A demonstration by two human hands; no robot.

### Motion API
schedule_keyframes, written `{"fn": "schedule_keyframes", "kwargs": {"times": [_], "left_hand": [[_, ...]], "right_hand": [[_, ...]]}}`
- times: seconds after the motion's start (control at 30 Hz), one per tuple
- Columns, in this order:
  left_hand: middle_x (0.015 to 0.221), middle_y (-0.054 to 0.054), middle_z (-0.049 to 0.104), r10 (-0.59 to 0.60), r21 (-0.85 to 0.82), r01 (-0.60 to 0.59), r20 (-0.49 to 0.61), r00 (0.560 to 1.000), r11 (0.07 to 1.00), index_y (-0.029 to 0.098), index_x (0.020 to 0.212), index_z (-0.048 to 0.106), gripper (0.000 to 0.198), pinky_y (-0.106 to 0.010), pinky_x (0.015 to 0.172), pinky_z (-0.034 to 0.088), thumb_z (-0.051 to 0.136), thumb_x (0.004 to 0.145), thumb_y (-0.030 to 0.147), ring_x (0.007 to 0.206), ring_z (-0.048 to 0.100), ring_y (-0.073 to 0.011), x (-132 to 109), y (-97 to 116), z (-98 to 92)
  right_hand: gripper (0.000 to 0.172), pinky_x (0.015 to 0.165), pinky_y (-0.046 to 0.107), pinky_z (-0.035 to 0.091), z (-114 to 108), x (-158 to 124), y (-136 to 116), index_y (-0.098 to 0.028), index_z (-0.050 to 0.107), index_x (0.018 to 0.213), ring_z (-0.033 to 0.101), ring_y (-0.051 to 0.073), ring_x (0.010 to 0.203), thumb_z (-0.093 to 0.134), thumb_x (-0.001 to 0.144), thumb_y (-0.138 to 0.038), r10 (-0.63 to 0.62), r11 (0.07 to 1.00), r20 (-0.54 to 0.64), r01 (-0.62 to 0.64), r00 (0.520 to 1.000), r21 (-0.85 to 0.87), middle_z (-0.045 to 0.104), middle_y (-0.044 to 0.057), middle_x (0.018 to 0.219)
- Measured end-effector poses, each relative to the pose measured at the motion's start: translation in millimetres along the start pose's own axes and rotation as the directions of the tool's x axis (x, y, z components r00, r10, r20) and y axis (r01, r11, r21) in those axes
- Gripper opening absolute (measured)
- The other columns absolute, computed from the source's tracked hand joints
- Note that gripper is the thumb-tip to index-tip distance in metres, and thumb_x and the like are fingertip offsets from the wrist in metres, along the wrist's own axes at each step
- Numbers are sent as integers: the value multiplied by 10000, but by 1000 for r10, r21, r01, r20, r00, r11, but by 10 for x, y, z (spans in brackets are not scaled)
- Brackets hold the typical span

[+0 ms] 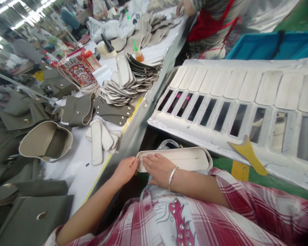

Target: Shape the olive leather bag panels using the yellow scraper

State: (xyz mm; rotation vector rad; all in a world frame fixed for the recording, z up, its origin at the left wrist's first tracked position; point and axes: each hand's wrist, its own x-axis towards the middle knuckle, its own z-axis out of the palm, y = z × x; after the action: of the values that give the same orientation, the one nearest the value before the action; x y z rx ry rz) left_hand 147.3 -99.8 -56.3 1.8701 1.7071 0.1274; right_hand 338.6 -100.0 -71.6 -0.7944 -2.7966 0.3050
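Against my lap is an oblong cream bag base [182,160] with a raised rim, a slit-like line along its middle. My left hand [127,169] pinches the rim at its left end. Flat on the panel's left half lies my right hand [157,169], fingers stretched out, a bracelet on its wrist. A pale curved strap [169,142] shows just behind the rim; what lies beneath the panel is mostly hidden. To the left on the table, several small white oblong pieces [97,143] lie in a loose pile.
Olive-grey bag bodies [47,141] crowd the table's left side. Behind are stacked oblong panels [125,78] and a green-tipped glue bottle [138,53]. A white slotted rack [184,119] holding pale panels stands right, with a yellow piece [248,153] on its edge. Another person [215,24] stands beyond.
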Motion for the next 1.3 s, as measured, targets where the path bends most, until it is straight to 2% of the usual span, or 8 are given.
{"fn": "schedule_keyframes", "kwargs": {"times": [0.2, 0.4, 0.5, 0.6, 0.77, 0.9, 1.03, 1.3], "left_hand": [[514, 36, 427, -42, -227, 63, 97, 994, 972, 182, 618, 415, 381, -236, 491, 305, 375, 851, 480, 483, 421, -112, 35, -47, 62], [553, 22, 466, -70, -801, 300, 310, 948, 518, 179, 748, 446, 668, -278, 458, 437, 67, 770, 728, 452, 459, -123, 10, -250, 297], [522, 33, 452, -108, -705, 224, 205, 973, 673, 183, 705, 439, 527, -252, 449, 407, 251, 808, 665, 450, 454, -122, -17, -189, 269], [515, 30, 459, -97, -283, 113, 73, 993, 952, 188, 648, 422, 370, -240, 477, 359, 362, 854, 490, 466, 470, -126, -18, -53, 137], [569, 1, 478, 17, 105, -21, 37, 999, 994, 194, 628, 406, 247, -259, 552, 327, 371, 847, 302, 572, 503, -151, 71, 90, -19], [529, 18, 466, -37, -204, 79, 203, 979, 976, 189, 655, 434, 354, -248, 490, 359, 328, 874, 446, 491, 482, -135, 109, -10, -14], [596, 4, 523, 31, -753, 282, 372, 928, 595, 157, 735, 486, 404, -261, 508, 437, 391, 845, 534, 517, 509, -123, 84, -226, 62], [504, 57, 485, -13, -798, 280, 323, 946, 533, 171, 683, 422, 337, -193, 405, 393, 546, 796, 464, 410, 452, -73, 115, -290, 231]], "right_hand": [[729, 897, 422, 357, 16, 25, -21, -43, 510, 1178, 410, 300, 1111, 676, 647, -514, 42, 999, -11, -42, 999, -15, 490, 163, 1250], [686, 917, 403, 332, 25, -34, 18, -71, 479, 1212, 371, 281, 1154, 650, 690, -483, 42, 999, -21, -42, 999, 10, 446, 144, 1304], [656, 924, 396, 328, 14, -46, 26, -72, 476, 1220, 364, 274, 1159, 643, 708, -447, 39, 999, -23, -39, 999, 16, 444, 133, 1311], [649, 924, 392, 328, 16, -41, 27, -60, 469, 1228, 369, 271, 1154, 641, 714, -417, 42, 999, -28, -42, 999, 14, 455, 130, 1302], [610, 913, 390, 330, 32, -40, 39, -59, 477, 1223, 370, 272, 1155, 618, 731, -390, 49, 999, -42, -49, 998, 15, 454, 135, 1303], [595, 906, 393, 334, 30, -53, 61, -66, 493, 1203, 380, 272, 1145, 622, 726, -396, 54, 998, -49, -53, 997, 22, 469, 134, 1287], [612, 919, 391, 325, 33, -63, 81, -83, 488, 1208, 366, 268, 1162, 638, 714, -412, 47, 999, -43, -46, 998, 29, 449, 122, 1310], [623, 949, 394, 317, -11, -57, 88, -80, 458, 1239, 356, 260, 1173, 628, 724, -386, 66, 997, -27, -65, 997, 50, 444, 117, 1315]]}}
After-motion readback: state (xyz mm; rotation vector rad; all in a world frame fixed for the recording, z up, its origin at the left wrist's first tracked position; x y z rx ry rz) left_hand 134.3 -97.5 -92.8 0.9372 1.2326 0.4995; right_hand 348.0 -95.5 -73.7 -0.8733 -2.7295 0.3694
